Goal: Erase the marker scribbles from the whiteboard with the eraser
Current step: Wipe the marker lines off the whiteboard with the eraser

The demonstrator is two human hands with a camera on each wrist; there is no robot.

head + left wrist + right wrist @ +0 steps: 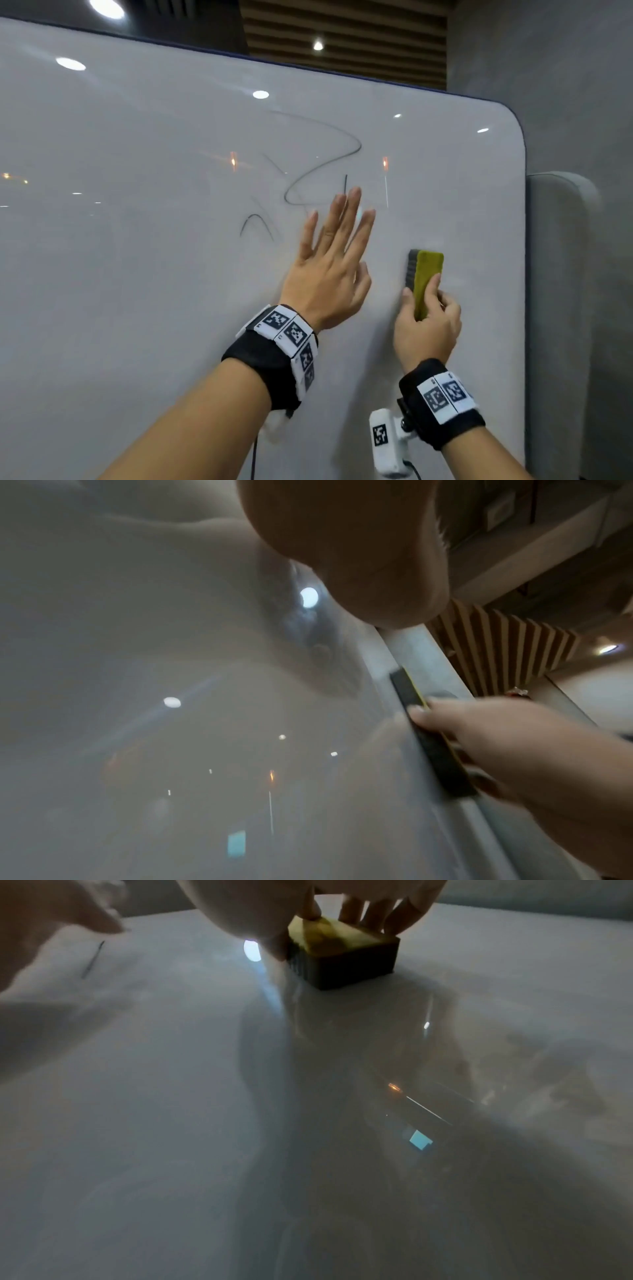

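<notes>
The right hand [426, 327] is gripping the eraser [426, 281], with the thumb lying along its left edge and the fingers curling over its right side. The eraser is standing upright with its dark felt face pressing against the whiteboard [137, 274] and its yellow-green back facing the camera. In the right wrist view, the fingertips [356, 912] are resting on the yellow top of the eraser [342, 955], and the dark base is sitting flush on the board surface [308, 1123].

The left hand [329, 270] is lying open, fingers straight and slightly spread, held flat toward the whiteboard; whether the palm is actually touching the surface is probably not determinable, as the hand is motion-blurred. It is holding nothing.

The marker scribbles [308, 171] are showing as thin dark loops and strokes above and to the left of the left hand. The eraser is sitting below and to the right of them, apart from every stroke. One short dark stroke [92, 959] is visible in the right wrist view.
</notes>
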